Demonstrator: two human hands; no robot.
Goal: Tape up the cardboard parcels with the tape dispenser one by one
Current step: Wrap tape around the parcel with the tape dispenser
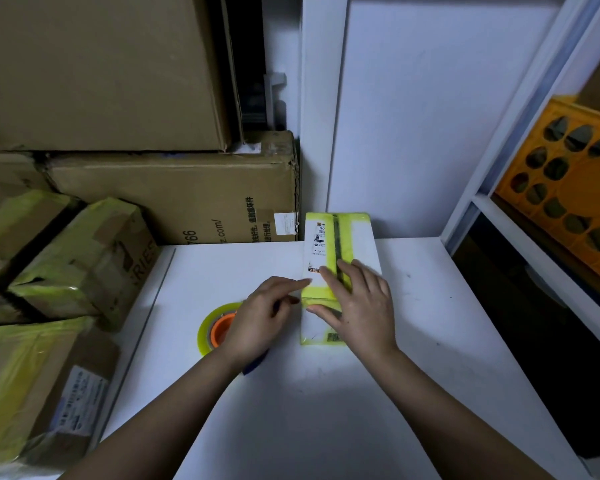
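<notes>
A small white parcel (361, 242) with yellow-green tape and a printed label lies on the white table (326, 393). My right hand (359, 306) lies flat on the parcel's near end, fingers spread over the tape. My left hand (262, 315) touches the parcel's left edge with its fingertips. Under my left hand sits the tape dispenser (215, 327), a yellow-green roll on an orange core, with a blue part showing beneath my wrist. Whether my left hand grips the dispenser is hidden.
Several taped cardboard parcels (77, 261) are stacked at the left. Large brown boxes (187, 199) stand behind them against the wall. A white shelf frame (499, 188) with an orange crate (568, 181) is at the right.
</notes>
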